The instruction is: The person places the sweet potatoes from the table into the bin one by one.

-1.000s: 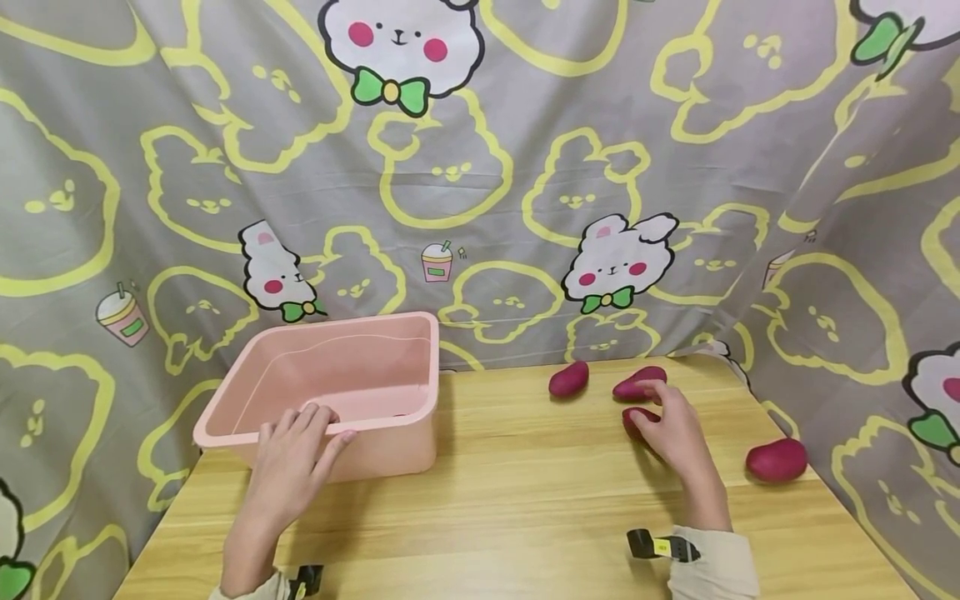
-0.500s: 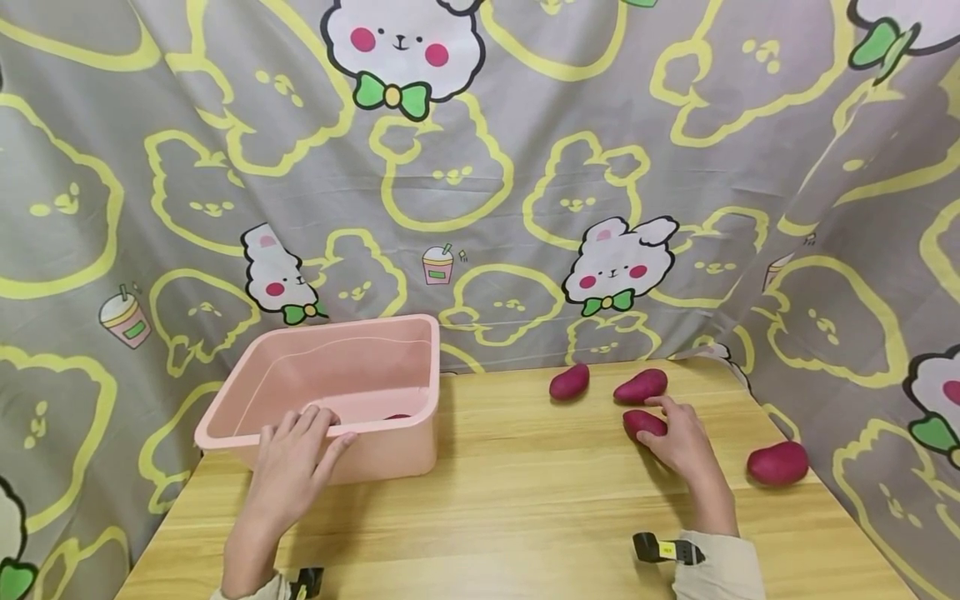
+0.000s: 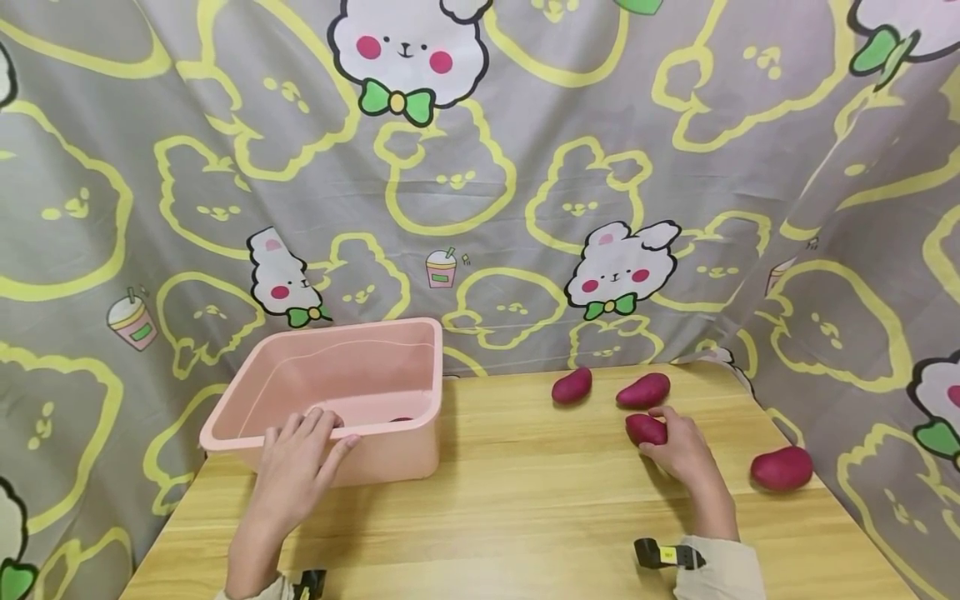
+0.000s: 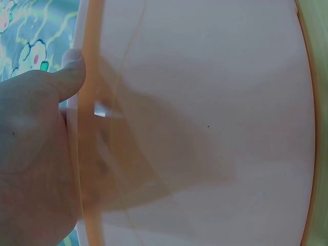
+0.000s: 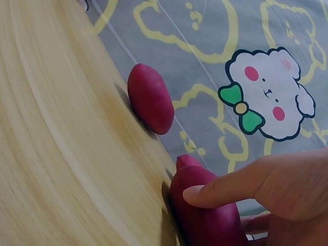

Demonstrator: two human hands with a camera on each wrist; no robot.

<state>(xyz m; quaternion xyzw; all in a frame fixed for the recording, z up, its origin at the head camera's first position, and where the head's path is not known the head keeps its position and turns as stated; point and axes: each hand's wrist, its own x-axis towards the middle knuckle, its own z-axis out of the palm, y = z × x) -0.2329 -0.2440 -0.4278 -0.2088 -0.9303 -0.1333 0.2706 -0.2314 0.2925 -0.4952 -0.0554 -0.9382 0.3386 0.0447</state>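
Note:
My left hand [image 3: 296,467] holds the near rim of a pink plastic tub [image 3: 408,454], fingers over the edge inside and thumb along the top. In the left wrist view the thumb [image 4: 74,66] lies at the rim, beside the tub's outer wall. On the right of the table my right hand [image 3: 686,450] grips a dark red sweet potato [image 3: 646,429], thumb on one side and fingers on the other. The right wrist view shows the thumb pressed on this sweet potato [image 5: 212,220]. Behind it lies another sweet potato [image 3: 643,390], its tip just showing past the held one in that view.
One sweet potato [image 3: 572,387] lies near the table's back edge, another [image 3: 782,468] near its right edge. A sliver of dark red [image 3: 401,419] shows inside the tub. Patterned grey cloth [image 3: 480,200] hangs behind the wooden table [image 3: 487,517] and along its sides.
My right hand drew back slightly from over the sweet potatoes, then its fingers and thumb closed on the nearer one. The left hand stays on the tub's rim.

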